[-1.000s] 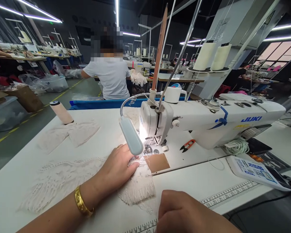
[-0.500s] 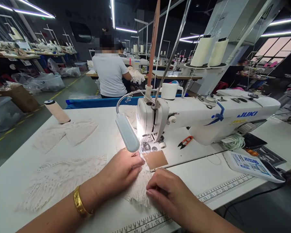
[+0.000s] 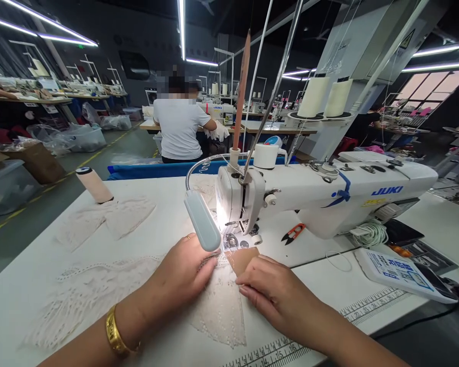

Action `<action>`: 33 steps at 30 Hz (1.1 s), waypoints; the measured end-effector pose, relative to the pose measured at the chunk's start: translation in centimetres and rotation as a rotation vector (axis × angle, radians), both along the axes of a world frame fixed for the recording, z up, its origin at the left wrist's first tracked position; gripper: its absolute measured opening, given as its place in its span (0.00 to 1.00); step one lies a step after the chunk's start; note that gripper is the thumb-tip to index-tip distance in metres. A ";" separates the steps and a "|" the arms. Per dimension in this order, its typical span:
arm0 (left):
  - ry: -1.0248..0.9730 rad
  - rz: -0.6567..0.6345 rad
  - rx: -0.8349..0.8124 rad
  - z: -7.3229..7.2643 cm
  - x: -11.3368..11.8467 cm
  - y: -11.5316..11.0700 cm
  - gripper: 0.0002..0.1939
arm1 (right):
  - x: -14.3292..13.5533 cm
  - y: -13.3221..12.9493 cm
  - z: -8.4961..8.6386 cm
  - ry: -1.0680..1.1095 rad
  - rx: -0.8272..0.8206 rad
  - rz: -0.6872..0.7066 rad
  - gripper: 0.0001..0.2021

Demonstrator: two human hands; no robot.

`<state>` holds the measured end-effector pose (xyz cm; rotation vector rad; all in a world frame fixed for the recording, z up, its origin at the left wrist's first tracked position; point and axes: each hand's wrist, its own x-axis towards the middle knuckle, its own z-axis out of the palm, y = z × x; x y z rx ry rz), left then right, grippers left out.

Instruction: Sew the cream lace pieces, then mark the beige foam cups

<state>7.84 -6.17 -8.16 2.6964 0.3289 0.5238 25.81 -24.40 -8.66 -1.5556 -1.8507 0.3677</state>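
With fingers, the left hand (image 3: 185, 267) is gripping the lace (image 3: 219, 311) at its far edge, the right hand (image 3: 275, 290) at its right.

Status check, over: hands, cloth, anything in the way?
Left hand on lace cloth; right hand at its right edge, grips unclear. Cloth on table, far end near sewing machine. Lamp hides part of left hand from view.

Lace panel (image 3: 221, 311) before lamp (image 3: 202, 220); thread cone (image 3: 94, 185) on table (image 3: 11, 316), left of sewing machine (image 3: 294, 188); snips (image 3: 294, 233) right of lamp.
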 end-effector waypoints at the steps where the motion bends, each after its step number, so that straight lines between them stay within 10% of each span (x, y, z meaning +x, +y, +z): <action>1: 0.016 0.038 -0.010 0.3 -0.1 0.3 0.11 | 0.3 0.5 -0.3 -0.026 0.031 0.003 0.08; 9: 0.208 0.179 -0.130 1.0 -0.5 0.2 0.07 | 0.1 3.0 -3.4 -0.145 0.022 -0.053 0.14; 21: 0.277 0.230 -0.484 1.2 -0.4 0.0 0.06 | -0.2 2.9 -3.3 -0.145 0.021 -0.057 0.16; 33: 0.279 0.079 -0.363 1.6 -0.3 0.1 0.21 | -0.4 2.9 -3.0 -0.166 -0.001 -0.074 0.12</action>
